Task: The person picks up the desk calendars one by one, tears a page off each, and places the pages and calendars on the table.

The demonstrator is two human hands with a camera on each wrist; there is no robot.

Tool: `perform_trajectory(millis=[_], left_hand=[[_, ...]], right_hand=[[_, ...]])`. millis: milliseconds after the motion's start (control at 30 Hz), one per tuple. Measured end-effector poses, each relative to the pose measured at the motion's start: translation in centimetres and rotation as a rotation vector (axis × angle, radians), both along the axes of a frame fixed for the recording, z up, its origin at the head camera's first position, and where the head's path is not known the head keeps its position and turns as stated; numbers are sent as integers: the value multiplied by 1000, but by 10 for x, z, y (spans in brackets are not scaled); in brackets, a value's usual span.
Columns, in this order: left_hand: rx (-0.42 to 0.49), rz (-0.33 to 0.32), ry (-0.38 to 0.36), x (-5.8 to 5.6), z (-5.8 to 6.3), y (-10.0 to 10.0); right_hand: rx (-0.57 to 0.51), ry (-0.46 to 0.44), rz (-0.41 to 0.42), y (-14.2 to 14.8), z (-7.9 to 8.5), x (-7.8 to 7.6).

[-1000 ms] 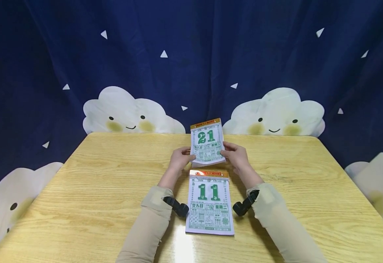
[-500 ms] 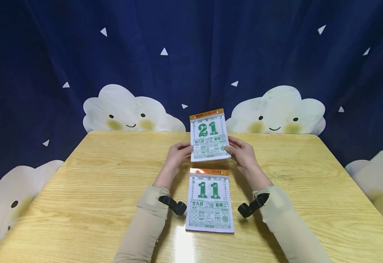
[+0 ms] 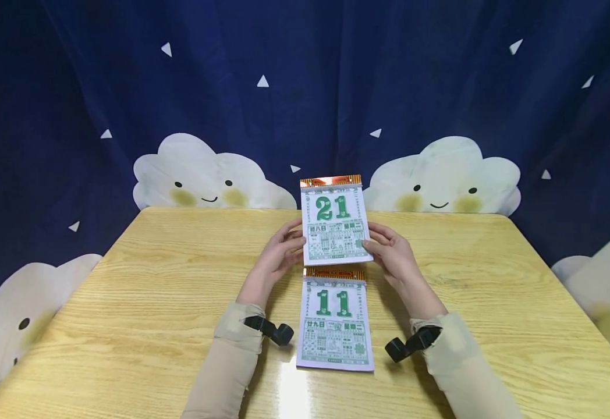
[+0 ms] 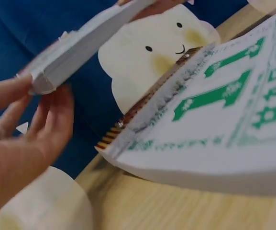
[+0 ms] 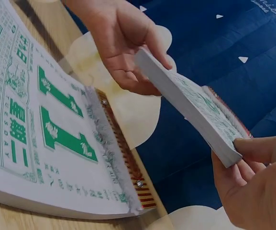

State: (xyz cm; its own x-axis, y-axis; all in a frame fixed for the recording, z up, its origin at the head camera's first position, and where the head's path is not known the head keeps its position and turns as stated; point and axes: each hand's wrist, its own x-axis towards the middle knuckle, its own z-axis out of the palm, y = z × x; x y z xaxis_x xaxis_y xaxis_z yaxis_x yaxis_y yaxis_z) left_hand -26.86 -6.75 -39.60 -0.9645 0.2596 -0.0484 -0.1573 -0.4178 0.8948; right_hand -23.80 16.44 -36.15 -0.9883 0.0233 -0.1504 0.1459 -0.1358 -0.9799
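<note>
A thick tear-off calendar pad [image 3: 334, 221] showing a green 21 is held up off the table between both hands. My left hand [image 3: 280, 250] pinches its lower left edge, thumb on the front and fingers behind. On the opposite edge my right hand [image 3: 396, 256] grips it the same way, thumb over the printed corner. A second calendar pad [image 3: 334, 323], showing a green 11 under a red and gold top strip, lies flat on the table just below the raised one. In the right wrist view the raised pad [image 5: 190, 103] spans the gap between the two hands.
The wooden table [image 3: 153, 302] extends to both sides of the pads. Behind it hangs a dark blue curtain [image 3: 315, 87] printed with white clouds and triangles. Each wrist wears a black camera on a strap.
Both hands have lifted the 21 pad and straightened it from a slight tilt. It has come nearer, its lower edge now close over the top strip of the 11 pad.
</note>
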Motion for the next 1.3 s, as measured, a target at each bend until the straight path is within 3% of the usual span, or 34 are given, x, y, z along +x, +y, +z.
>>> perform_trajectory(millis=[200, 433, 567, 700, 833, 1033, 1100, 1200, 1300], left_hand=[[168, -191, 107, 5, -3, -7], [243, -357, 190, 10, -3, -11], [310, -396, 195, 12, -3, -11], [358, -388, 186, 11, -5, -12], [372, -373, 173, 10, -7, -13], [374, -379, 182, 9, -9, -12], [369, -379, 180, 9, -9, -12], [373, -377, 179, 9, -10, -11], [379, -375, 186, 9, -9, -9]], right_hand=[[-6, 39, 33, 0, 6, 9], [11, 58, 64, 0, 8, 18], [49, 80, 67, -2, 5, 21], [192, 153, 72, -4, 4, 23], [468, 328, 86, -5, 2, 23], [936, 694, 59, -3, 3, 21], [1015, 825, 88, -3, 6, 20], [1062, 1013, 217, -5, 10, 20], [1079, 1096, 364, -9, 15, 20]])
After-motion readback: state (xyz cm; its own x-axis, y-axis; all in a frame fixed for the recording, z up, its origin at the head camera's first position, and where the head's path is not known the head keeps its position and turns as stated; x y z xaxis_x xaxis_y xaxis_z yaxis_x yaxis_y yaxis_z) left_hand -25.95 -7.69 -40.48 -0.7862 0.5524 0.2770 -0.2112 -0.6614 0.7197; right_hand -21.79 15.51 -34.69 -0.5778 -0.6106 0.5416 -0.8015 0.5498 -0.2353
